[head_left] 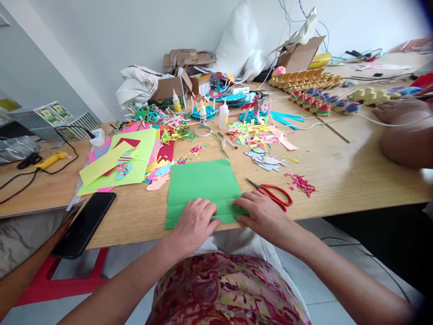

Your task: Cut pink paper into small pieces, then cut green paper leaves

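Note:
A sheet of green paper [203, 183] lies at the front edge of the table, with crease lines across its near part. My left hand [198, 219] is on its lower middle, fingers bent on top and the thumb at the near edge. At the lower right corner, my right hand [259, 212] has its fingers on the sheet and its thumb by the near edge; both hands grip the paper there. Red-handled scissors [275, 195] lie just beyond my right hand. Paper fish cutouts [265, 160] and pink paper shreds [302, 184] are farther off.
A phone [84, 224] overhangs the table edge at left, near coloured sheets [142, 149]. Glue bottles [223, 115], a craft knife [228, 141] and paper scraps lie behind. Painted egg cartons [311, 103] stand at right, near another person's arm [406, 135].

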Motion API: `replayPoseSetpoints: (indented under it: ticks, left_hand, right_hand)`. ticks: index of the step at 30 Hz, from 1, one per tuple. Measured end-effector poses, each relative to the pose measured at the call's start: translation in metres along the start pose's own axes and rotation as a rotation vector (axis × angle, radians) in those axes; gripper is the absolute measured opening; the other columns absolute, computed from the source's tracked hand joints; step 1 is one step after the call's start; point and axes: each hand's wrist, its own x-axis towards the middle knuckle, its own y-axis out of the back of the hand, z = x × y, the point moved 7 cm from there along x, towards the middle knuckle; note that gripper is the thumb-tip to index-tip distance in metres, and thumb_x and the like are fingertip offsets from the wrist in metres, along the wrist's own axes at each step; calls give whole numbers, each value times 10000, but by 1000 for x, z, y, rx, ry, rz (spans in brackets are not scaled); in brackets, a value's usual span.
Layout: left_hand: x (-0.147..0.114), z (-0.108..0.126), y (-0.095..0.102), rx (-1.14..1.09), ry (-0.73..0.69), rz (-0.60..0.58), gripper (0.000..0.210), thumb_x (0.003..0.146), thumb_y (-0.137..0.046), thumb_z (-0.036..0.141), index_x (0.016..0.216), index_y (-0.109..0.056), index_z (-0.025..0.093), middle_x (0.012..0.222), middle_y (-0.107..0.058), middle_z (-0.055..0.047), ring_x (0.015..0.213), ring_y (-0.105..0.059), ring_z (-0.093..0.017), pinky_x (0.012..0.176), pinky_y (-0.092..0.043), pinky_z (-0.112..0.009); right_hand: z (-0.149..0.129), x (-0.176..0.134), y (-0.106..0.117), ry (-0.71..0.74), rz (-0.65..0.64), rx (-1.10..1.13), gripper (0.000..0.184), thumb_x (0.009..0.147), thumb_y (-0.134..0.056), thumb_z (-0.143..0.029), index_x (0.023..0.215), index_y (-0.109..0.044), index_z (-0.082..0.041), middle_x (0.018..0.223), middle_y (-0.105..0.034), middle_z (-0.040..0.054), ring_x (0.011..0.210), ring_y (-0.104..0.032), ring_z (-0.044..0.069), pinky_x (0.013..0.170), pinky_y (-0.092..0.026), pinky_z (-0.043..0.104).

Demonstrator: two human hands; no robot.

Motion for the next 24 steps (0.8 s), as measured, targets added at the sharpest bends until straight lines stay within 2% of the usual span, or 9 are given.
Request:
replayPoseSetpoints:
  ticks: [7,11,17,24]
  left_hand:
    - [3,-5,-4,-43,0,-3,94,771,-566,241,740,-502,179,773,-547,15,771,-455,-149,674,-344,-282]
    - [4,-6,-6,-58,-4,-5,99,776,-562,237,730,-499,176,771,-551,17,776,-456,-147,680,-338,-277]
    - [5,-7,-8,-43,-12,-5,100,777,-561,239,731,-500,175,767,-552,18,770,-453,-145,671,-332,-275]
    - [5,-6,-6,-32,-7,-13,99,781,-556,240,731,-501,174,768,-555,15,770,-458,-148,673,-335,-280]
  right_hand:
    - [-4,5,0,-32,-52,107,39,719,-590,-204,747,-584,-177,765,-583,26,739,-522,153,629,-353,230]
    - [-2,6,-1,-84,-62,139,79,712,-601,-219,767,-568,-172,719,-589,10,671,-513,137,570,-316,215]
    - [-4,8,-4,-55,-97,128,118,745,-580,-232,642,-572,-176,667,-575,-1,652,-500,124,561,-283,213]
    - [-4,7,-5,-54,-90,95,123,750,-569,-222,637,-566,-174,670,-575,0,664,-501,127,569,-279,215]
